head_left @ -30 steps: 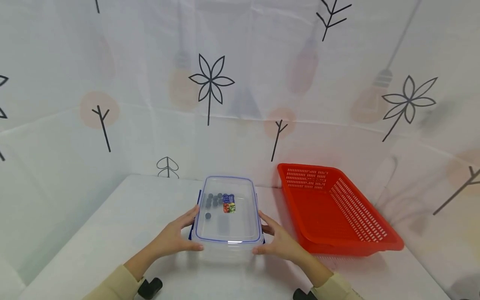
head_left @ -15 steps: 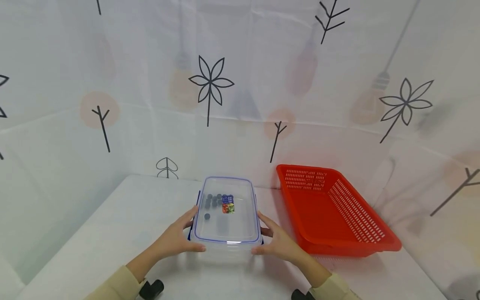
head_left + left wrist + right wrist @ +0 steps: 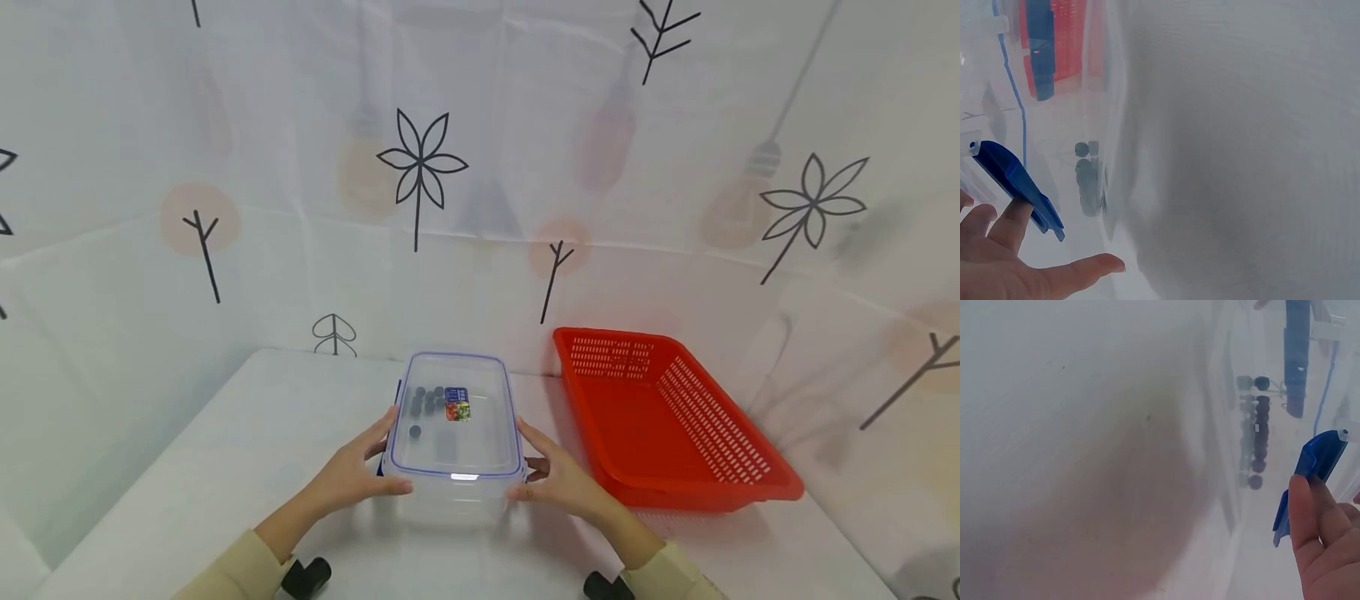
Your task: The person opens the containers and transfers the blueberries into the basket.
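Observation:
A clear plastic box (image 3: 453, 450) with a blue-rimmed lid stands on the white table, with several small dark round pieces (image 3: 423, 404) inside it and a colourful sticker (image 3: 457, 406) showing near them. My left hand (image 3: 352, 475) lies against its left side, thumb at the front corner. In the left wrist view its fingers (image 3: 1007, 228) touch a blue side latch (image 3: 1016, 184) that is flipped out. My right hand (image 3: 558, 483) mirrors it on the right side, a fingertip (image 3: 1304, 506) resting on the other blue latch (image 3: 1313, 475). Both hands' fingers are fairly straight.
An empty red slotted basket (image 3: 667, 425) sits just right of the box, close to my right hand. White patterned cloth walls close in the back and sides. The table (image 3: 247, 433) extends left of the box.
Both thumbs have edged slightly inward along the box's front corners. The box and basket stay in place.

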A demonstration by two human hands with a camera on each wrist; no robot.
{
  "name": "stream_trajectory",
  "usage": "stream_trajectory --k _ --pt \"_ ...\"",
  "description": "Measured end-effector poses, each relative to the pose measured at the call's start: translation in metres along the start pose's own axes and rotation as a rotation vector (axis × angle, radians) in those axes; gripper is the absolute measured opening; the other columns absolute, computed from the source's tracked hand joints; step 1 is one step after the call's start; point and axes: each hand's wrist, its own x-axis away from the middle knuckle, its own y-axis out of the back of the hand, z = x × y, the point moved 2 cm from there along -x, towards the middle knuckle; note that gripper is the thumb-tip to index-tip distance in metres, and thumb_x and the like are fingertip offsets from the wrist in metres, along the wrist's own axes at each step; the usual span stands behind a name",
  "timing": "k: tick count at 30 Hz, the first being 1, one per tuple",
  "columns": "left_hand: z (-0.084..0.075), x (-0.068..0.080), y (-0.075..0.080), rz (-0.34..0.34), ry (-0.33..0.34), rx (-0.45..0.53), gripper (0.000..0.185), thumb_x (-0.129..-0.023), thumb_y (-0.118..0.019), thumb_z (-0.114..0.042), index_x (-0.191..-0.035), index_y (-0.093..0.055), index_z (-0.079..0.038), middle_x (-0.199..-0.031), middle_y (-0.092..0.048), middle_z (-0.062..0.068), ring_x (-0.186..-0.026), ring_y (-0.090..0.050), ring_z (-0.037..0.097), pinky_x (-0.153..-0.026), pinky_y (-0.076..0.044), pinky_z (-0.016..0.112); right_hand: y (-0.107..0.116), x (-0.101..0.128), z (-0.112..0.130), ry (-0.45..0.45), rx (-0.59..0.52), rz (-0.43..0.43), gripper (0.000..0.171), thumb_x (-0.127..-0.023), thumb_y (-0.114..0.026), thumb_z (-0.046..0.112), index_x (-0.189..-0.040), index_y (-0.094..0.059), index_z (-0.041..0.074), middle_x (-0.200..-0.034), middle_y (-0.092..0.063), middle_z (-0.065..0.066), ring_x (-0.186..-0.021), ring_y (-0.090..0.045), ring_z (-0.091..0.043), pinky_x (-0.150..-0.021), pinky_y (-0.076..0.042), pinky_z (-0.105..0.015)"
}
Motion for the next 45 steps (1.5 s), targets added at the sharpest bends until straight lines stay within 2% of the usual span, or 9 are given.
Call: stream_trajectory --k 3,7,13,17,21,25,30,37,45 --pt "-0.002 0.0 -0.001 0.003 0.009 0.008 0.111 -0.063 -0.083 -0.045 -0.15 -0.018 -0.023 -0.151 -0.022 0.006 -0.126 -0.039 0.036 -0.093 -0.033 0.06 0.001 0.001 0.002 -0.02 0.02 -0.02 0.1 -0.072 -0.08 0.025 -0.149 -0.019 0.012 -0.151 -0.018 -0.016 -0.115 -0.051 -0.039 -0.079 -0.05 -0.031" --pt "-0.004 0.0 0.001 0.014 -0.01 0.022 0.111 -0.063 -0.084 -0.042 -0.15 -0.017 -0.022 -0.152 -0.019 0.006 -0.126 -0.04 0.036 -0.094 -0.034 0.059 0.002 0.001 0.004 -0.037 0.055 -0.052 0.101 -0.07 -0.081 0.026 -0.149 -0.019 0.015 -0.152 -0.019 -0.013 -0.115 -0.051 -0.039 -0.076 -0.05 -0.033" --pt "-0.008 0.0 0.01 0.016 -0.03 0.014 0.111 -0.064 -0.083 -0.042 -0.15 -0.018 -0.022 -0.152 -0.02 0.008 -0.126 -0.04 0.037 -0.093 -0.034 0.06 0.002 0.0 0.01 0.007 0.145 -0.067 0.1 -0.069 -0.082 0.031 -0.148 -0.023 0.013 -0.149 -0.025 -0.014 -0.112 -0.052 -0.035 -0.069 -0.05 -0.032" --pt "-0.011 -0.001 0.016 -0.008 -0.069 -0.026 0.109 -0.064 -0.083 -0.042 -0.15 -0.019 -0.019 -0.151 -0.022 0.006 -0.134 -0.028 0.033 -0.098 -0.026 0.06 0.0 -0.001 0.015 0.014 0.191 -0.094 0.099 -0.067 -0.082 0.031 -0.148 -0.026 0.013 -0.147 -0.03 -0.013 -0.115 -0.046 -0.032 -0.077 -0.049 -0.038" --pt "-0.017 -0.001 0.022 -0.036 -0.117 -0.046 0.108 -0.064 -0.083 -0.041 -0.149 -0.022 -0.016 -0.151 -0.022 0.006 -0.136 -0.02 0.034 -0.1 -0.023 0.06 -0.001 -0.002 0.021 0.009 0.229 -0.132 0.099 -0.067 -0.082 0.03 -0.147 -0.027 0.014 -0.148 -0.029 -0.013 -0.119 -0.042 -0.037 -0.087 -0.044 -0.051" --pt "-0.019 0.001 0.031 -0.054 -0.135 -0.046 0.107 -0.063 -0.084 -0.041 -0.149 -0.023 -0.016 -0.15 -0.023 0.01 -0.135 -0.02 0.038 -0.098 -0.024 0.062 -0.003 -0.004 0.03 -0.001 0.227 -0.145 0.099 -0.066 -0.082 0.033 -0.147 -0.028 0.016 -0.149 -0.027 -0.012 -0.123 -0.038 -0.043 -0.088 -0.04 -0.058" --pt "-0.019 0.003 0.043 -0.067 -0.143 -0.047 0.107 -0.064 -0.084 -0.038 -0.149 -0.023 -0.016 -0.15 -0.025 0.013 -0.135 -0.02 0.04 -0.096 -0.025 0.063 -0.009 -0.008 0.042 -0.017 0.191 -0.149 0.099 -0.065 -0.082 0.037 -0.147 -0.029 0.018 -0.147 -0.031 -0.009 -0.128 -0.036 -0.037 -0.093 -0.034 -0.059" --pt "-0.016 0.009 0.058 -0.079 -0.157 -0.048 0.102 -0.068 -0.083 -0.032 -0.148 -0.024 -0.011 -0.148 -0.026 0.016 -0.134 -0.021 0.042 -0.095 -0.026 0.065 -0.019 -0.014 0.053 -0.049 0.178 -0.153 0.1 -0.065 -0.082 0.039 -0.147 -0.029 0.02 -0.145 -0.033 -0.01 -0.124 -0.04 -0.038 -0.086 -0.043 -0.053" --pt "-0.011 0.015 0.068 -0.093 -0.194 -0.028 0.101 -0.067 -0.083 -0.031 -0.147 -0.025 -0.007 -0.149 -0.025 0.017 -0.134 -0.02 0.042 -0.095 -0.024 0.065 -0.03 -0.02 0.061 -0.053 0.189 -0.135 0.102 -0.065 -0.081 0.043 -0.148 -0.027 0.021 -0.148 -0.031 -0.007 -0.127 -0.038 -0.037 -0.087 -0.041 -0.056"
